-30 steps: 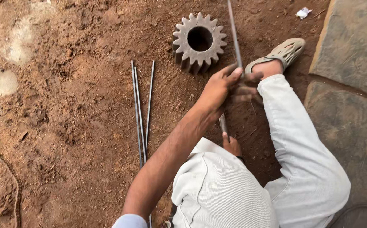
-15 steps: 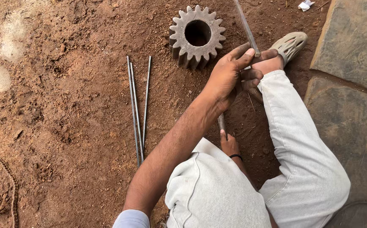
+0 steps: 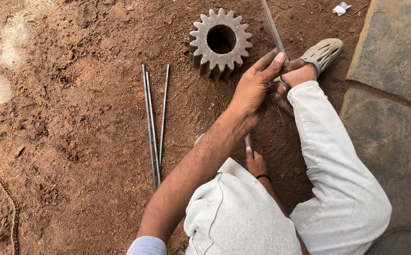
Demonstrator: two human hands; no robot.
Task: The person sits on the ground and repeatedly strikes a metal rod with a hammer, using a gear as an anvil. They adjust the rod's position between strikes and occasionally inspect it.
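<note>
My left hand (image 3: 255, 89) reaches across my knee and is closed around a long thin metal rod (image 3: 274, 30). It presses the rod down beside my foot in a beige sandal (image 3: 323, 52). The rod runs under the palm and comes out lower down (image 3: 248, 140). There my right hand (image 3: 256, 164), with a black band on its wrist, grips its near end between my legs. The right hand is partly hidden by my knee. A large rusty toothed gear (image 3: 220, 40) lies on the dirt just left of the left hand.
Three thin metal rods (image 3: 153, 123) lie side by side on the red dirt to the left. Flat stone slabs (image 3: 394, 56) border the right side. A rusty chain (image 3: 7, 208) curls at the lower left. A white paper scrap (image 3: 341, 8) lies at the top right.
My left hand has slid a little along the rod toward the sandalled foot, and the rod has tilted slightly. The gear and the three loose rods stay put.
</note>
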